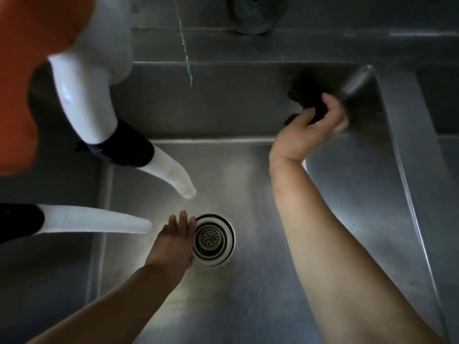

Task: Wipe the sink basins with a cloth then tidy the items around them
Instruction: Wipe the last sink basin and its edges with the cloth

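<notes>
I look straight down into a stainless steel sink basin (260,281). My right hand (320,120) is shut on a dark cloth (306,95) and presses it against the basin's far wall near the right corner. My left hand (177,234) rests flat on the basin floor, fingers apart, its fingertips at the left rim of the round drain strainer (213,240). Both forearms reach in from the front edge.
Two white tapered spouts (173,175) (99,223) with black collars lean in from the left over the basin. An orange shape (29,70) fills the upper left corner. A thin thread (185,45) hangs at the back. A round dark fitting (257,13) sits on the back ledge.
</notes>
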Action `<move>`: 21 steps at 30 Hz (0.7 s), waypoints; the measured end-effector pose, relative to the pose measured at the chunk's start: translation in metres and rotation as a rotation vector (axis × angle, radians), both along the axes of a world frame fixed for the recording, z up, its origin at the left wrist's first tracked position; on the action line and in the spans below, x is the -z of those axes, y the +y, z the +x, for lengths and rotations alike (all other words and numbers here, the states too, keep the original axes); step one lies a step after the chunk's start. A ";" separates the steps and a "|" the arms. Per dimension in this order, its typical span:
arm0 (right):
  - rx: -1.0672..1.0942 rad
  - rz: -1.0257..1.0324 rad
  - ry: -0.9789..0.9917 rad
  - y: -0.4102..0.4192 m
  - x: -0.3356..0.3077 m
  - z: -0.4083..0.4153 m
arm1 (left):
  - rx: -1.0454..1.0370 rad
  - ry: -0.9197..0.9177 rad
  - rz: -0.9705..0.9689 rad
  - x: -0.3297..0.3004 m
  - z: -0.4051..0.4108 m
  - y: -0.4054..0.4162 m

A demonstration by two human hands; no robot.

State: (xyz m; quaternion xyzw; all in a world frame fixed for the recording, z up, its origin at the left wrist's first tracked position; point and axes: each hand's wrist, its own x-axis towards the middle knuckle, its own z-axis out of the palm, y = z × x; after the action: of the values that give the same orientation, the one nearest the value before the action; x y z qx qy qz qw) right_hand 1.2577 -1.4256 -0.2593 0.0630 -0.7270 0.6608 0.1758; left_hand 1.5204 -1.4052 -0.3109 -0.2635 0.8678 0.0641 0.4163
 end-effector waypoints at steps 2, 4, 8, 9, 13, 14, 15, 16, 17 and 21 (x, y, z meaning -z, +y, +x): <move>0.035 -0.066 -0.044 -0.009 -0.004 0.004 | -0.005 0.006 0.005 0.001 0.000 0.000; 0.048 -0.099 -0.088 -0.021 -0.003 0.014 | -0.011 0.012 0.006 0.000 0.000 -0.001; -0.116 -0.049 -0.099 -0.048 -0.002 0.054 | 0.007 0.008 0.002 0.000 0.001 -0.001; -0.197 -0.014 -0.080 -0.053 0.000 0.066 | 0.010 0.013 -0.004 0.000 0.000 -0.002; -0.488 0.156 0.036 -0.058 0.006 0.089 | -0.009 0.010 0.005 0.000 0.001 -0.001; -0.521 0.194 0.079 -0.055 0.007 0.086 | -0.011 0.011 0.008 0.000 0.001 -0.001; -0.529 0.220 0.113 -0.053 0.008 0.081 | -0.015 0.012 0.010 0.000 0.001 -0.001; -0.514 0.229 0.133 -0.050 0.008 0.076 | -0.017 0.017 0.013 0.001 0.001 -0.001; -0.478 0.219 0.130 -0.046 0.008 0.069 | -0.012 0.023 0.015 0.001 0.001 -0.001; -0.195 0.049 0.093 -0.027 -0.007 0.028 | -0.013 0.019 0.007 0.001 0.001 -0.001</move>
State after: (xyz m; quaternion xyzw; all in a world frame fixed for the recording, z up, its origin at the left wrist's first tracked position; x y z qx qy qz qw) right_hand 1.2858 -1.4531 -0.2526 0.1684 -0.7244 0.6531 0.1426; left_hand 1.5213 -1.4062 -0.3120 -0.2673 0.8697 0.0724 0.4085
